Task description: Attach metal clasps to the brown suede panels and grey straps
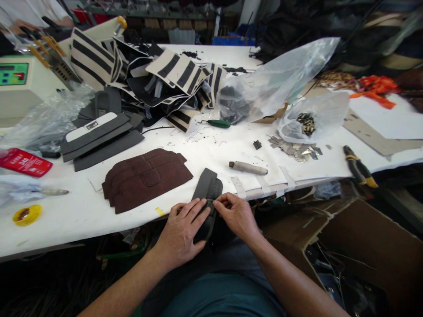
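**Black piece (202,182) could slip at the table (76,224) edge**

The black piece sits at lower centre, its upper end over the table and its lower end hanging past the edge towards the lap. The left hand (185,231) lies across it, fingers nearly straight and slightly apart, thumb spread below. The right hand (238,215) has thumb and forefinger together, apparently pinched on the piece's right edge; whether anything small is caught between them, I cannot tell.

With so much unsupported, the piece could tip or twist if the left hand eases; a hard pull by the right could skew the layers. A dropped part might fall beside the table, perhaps into the open carton (366,237) at lower right. The brown piece (148,178), left of centre, could be scuffed if dragged over the bare table.

Further out, the pliers (359,167) at right point their handles past the edge, so a sleeve might knock them off.

At the left edge, the red bottle (26,162) seems to read "340"; its other characters are unclear. At upper left, the machine's panel (13,74) has markings too small to read.
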Action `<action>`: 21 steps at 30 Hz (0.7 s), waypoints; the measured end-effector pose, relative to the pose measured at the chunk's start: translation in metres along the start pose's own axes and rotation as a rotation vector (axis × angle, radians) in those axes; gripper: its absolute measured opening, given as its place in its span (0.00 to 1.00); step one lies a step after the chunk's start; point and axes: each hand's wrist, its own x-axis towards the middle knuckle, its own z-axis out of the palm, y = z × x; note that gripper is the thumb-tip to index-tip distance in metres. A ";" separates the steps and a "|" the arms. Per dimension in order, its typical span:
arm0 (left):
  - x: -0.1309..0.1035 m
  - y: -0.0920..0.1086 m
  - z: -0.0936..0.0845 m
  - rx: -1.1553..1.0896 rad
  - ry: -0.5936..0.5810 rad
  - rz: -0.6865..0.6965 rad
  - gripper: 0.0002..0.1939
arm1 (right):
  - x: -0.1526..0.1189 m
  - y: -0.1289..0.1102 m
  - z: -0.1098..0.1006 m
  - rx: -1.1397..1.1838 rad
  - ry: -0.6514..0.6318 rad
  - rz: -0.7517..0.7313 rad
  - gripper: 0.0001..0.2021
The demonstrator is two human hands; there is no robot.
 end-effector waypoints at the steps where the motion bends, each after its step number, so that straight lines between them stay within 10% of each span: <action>1: 0.000 0.001 0.000 0.004 -0.003 -0.002 0.37 | -0.001 0.002 0.001 0.002 0.005 -0.012 0.09; 8: 0.004 0.003 -0.005 0.028 -0.050 0.005 0.39 | 0.001 0.000 -0.005 0.070 -0.010 -0.027 0.12; 15: 0.007 0.000 -0.007 0.048 -0.076 0.019 0.42 | 0.063 -0.001 -0.075 -0.538 0.380 -0.435 0.19; 21: 0.006 0.000 -0.004 0.043 -0.062 0.014 0.41 | 0.109 0.020 -0.096 -0.821 0.158 -0.414 0.19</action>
